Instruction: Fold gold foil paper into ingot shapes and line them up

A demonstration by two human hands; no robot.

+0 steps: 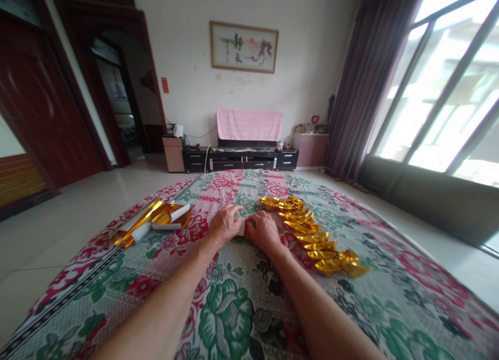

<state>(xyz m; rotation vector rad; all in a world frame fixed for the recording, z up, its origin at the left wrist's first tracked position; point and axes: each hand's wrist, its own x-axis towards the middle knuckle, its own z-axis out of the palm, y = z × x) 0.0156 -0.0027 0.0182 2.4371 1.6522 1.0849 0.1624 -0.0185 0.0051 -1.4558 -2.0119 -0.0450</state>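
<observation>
Both my hands rest close together on a flower-patterned cloth (234, 308) that covers the table. My left hand (225, 222) and my right hand (262, 228) are curled around a small piece of paper (243, 227), whose white side shows between them. Most of that paper is hidden under my fingers. Just right of my right hand runs a row of several folded gold paper ingots (312, 235), from the far middle of the table toward the near right. To the left lie loose gold foil sheets with white backs (156, 219), partly curled.
The table edge curves round on the left and right, with tiled floor (58, 230) beyond. Across the room stand a low dark TV cabinet (241, 159) with a pink cloth over it, a framed picture, dark wooden doors on the left, and a curtain and large window on the right.
</observation>
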